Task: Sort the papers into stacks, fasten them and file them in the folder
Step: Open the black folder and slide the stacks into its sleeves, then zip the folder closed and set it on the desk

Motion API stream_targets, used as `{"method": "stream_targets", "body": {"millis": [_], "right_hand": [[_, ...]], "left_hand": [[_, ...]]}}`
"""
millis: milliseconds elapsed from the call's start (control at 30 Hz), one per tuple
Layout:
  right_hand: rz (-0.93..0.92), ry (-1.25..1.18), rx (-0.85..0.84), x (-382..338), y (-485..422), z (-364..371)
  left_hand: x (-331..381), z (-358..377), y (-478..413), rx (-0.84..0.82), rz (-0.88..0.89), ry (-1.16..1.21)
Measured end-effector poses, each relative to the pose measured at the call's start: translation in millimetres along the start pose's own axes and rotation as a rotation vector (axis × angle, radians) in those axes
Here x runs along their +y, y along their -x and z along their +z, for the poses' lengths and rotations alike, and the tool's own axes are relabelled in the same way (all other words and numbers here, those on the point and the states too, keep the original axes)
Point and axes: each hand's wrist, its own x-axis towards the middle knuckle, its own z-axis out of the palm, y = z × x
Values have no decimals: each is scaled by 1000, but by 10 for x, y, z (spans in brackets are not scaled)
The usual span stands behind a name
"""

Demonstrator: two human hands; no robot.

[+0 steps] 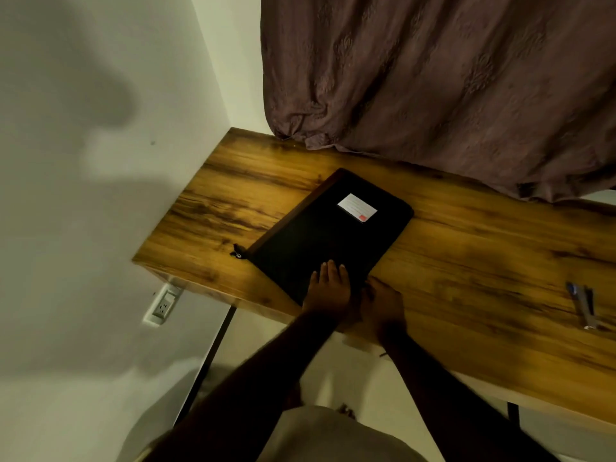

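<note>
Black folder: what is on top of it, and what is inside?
On the black folder lie a white label and the left hand, fingers flat. The right hand sits at its near corner. The cover is closed, so its contents cannot be seen.

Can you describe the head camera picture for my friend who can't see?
A person's left hand lies flat on a closed black zip folder on a wooden desk, while the right hand touches the folder's near corner. A metal tool lies far right; a brown curtain hangs behind.
</note>
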Motion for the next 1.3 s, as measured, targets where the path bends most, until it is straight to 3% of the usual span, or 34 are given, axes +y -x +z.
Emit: {"method": "stream_targets", "body": {"millis": [100,300,400,533,667,933,1133,1300], "right_hand": [[79,10,59,-52,-88,5],[46,29,30,-183,-229,35],[84,109,-44,-230,-281,44],[73,5,-96,-274,-464,78],[61,-13,-180,-249,-757,14],[83,205,-181,-428,-925,18],[-139,299,-62,-724,-602,185],[-276,658,-320,-924,-286,548]], "left_hand": [[-24,-90,74,84,66,-91],[-138,-153,139,105,150,-67],[-196,-242,122,72,176,13],[-351,-349,2,-74,277,69],[-434,-707,-78,-115,337,190],[-742,-913,-289,34,232,294],[-1174,-1014,-274,169,159,262],[-2022,-1056,-281,198,-25,125]]}}
